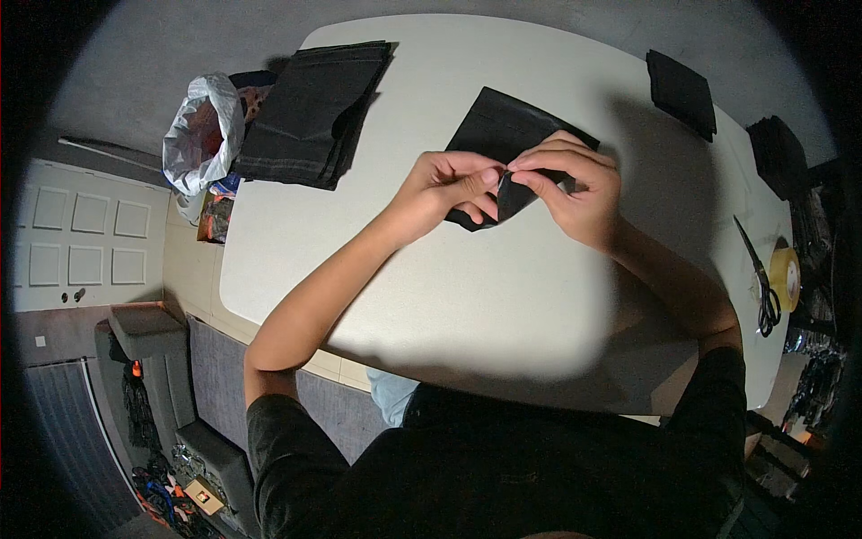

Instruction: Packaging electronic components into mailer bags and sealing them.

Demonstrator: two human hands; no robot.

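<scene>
Both hands meet over a black fabric piece (506, 124) at the middle of the white table (431, 290). My left hand (448, 192) pinches the near edge of the piece between thumb and forefinger, its other fingers curled below. Close against it, my right hand (576, 178) pinches the same edge with thumb and fingertips. A corner of the cloth hangs folded between the hands. Whatever detail lies between the fingertips is too small to tell. A stack of larger black fabric pieces (316, 114) lies at the table's left side.
Black scissors (761, 283) and a roll of clear tape (785, 279) lie near the right edge. A folded black cloth (681, 96) is at the far right edge. Beyond the left edge stands a white plastic bag (232, 128); a grey sofa (148, 350) is at lower left.
</scene>
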